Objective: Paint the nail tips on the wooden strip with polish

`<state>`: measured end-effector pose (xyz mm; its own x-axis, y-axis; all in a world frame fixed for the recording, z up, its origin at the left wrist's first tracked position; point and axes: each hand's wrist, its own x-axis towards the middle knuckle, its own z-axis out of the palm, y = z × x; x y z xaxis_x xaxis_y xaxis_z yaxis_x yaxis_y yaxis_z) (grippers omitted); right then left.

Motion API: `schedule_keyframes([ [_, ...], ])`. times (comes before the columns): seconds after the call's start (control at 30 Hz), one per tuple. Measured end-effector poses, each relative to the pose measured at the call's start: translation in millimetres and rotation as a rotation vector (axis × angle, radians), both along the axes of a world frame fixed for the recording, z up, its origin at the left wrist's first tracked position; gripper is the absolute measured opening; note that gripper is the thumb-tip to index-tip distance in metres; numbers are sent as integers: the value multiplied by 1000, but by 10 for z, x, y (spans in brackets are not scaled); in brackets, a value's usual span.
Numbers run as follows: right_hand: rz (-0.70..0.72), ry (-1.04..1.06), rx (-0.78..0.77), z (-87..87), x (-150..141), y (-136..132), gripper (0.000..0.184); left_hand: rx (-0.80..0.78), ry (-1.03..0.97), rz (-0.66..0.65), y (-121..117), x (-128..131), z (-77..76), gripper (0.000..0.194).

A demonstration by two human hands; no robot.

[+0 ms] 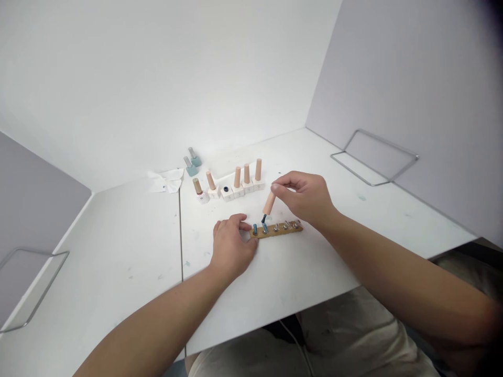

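Between thumb and fingers, my right hand (304, 195) pinches the peach cap of a nail polish brush (269, 203). Its dark blue bristles point down at the second nail tip (265, 228), which is blue; whether they touch I cannot tell. My left hand (232, 242) grips the left end of a brown strip (271, 233) lying on the table. Several nail tips stand on the strip: the leftmost one (255, 229) is blue too, and those to the right look clear or silvery. Behind them, an uncapped white bottle (227, 193) with a dark mouth stands in a row of capped polish bottles (238, 183).
Two teal bottles (190, 166) stand at the back beside a crumpled white tissue (167, 180). A gap (181, 230) runs between the white table panels. Metal wire frames (375, 157) stick out at both side walls. Small paint specks mark the table.
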<state>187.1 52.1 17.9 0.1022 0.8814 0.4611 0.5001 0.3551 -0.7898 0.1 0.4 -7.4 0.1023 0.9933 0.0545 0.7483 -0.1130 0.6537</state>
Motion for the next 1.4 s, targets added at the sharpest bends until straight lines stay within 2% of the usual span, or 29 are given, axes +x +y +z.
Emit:
schedule_keyframes([
  [0.1, 110, 3, -8, 14, -3, -9, 12, -1, -6, 4, -5, -2, 2, 45],
  [0.17, 128, -44, -25, 22, -14, -13, 13, -6, -7, 5, -4, -4, 4, 45],
  [0.3, 25, -101, -40, 24, -33, -7, 15, -2, -3, -1, 8, -4, 2, 46],
  [0.4, -53, -62, -24, 22, -25, 1, 14, 3, 0, -5, 13, -4, -4, 45],
  [0.47, -58, -14, -2, 22, -9, 3, 13, 3, 1, -5, 10, -4, -6, 45],
  [0.57, 48, 13, 0, 21, 15, 0, 12, 4, 0, -4, 2, -4, -7, 45],
  [0.67, 145, -49, -34, 20, 16, -8, 12, 0, -1, 2, -3, -3, -10, 45],
  [0.73, 114, -89, -40, 21, 4, -12, 13, 3, -1, 5, -2, -3, -14, 46],
  [0.9, -86, -42, 5, 32, -4, -14, 13, 5, -2, 2, 4, -8, -17, 45],
  [0.97, -75, -5, 11, 31, 8, -14, 12, 4, -3, 3, 3, -7, -14, 45],
  [1.13, 112, -38, -27, 22, 9, -18, 13, 0, 3, -1, -5, 2, 5, 45],
  [1.23, 84, -81, -43, 26, -13, -22, 14, 0, 8, -1, -4, 3, 12, 45],
  [1.4, -52, -31, -2, 20, -3, -13, 15, 1, 4, 1, 6, -3, -7, 45],
])
